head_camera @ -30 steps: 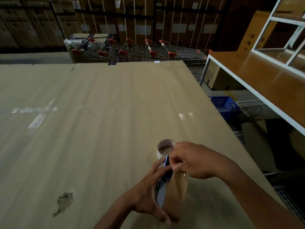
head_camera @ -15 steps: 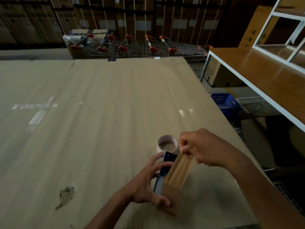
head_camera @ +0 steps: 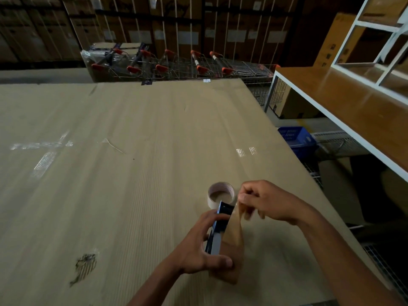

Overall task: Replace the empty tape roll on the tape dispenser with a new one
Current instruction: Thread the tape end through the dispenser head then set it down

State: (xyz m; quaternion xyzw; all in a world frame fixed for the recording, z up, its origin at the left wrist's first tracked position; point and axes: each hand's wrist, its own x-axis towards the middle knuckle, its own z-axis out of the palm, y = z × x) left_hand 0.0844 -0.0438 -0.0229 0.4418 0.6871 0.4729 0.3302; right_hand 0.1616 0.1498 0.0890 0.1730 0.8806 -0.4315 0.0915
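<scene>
left hand (head_camera: 198, 246): i see fingers and thumb curled round the dark flat-sided tape dispenser (head_camera: 217, 230).
right hand (head_camera: 265, 202): fingertips pinching the loose end of brown packing tape (head_camera: 234, 226), just above the dispenser's nose.
tape: light, floppy, sticky i'd say; hold by the edge.
pale empty cardboard tape core (head_camera: 220, 194): beyond left fingertips, hollow, nothing inside.
</scene>
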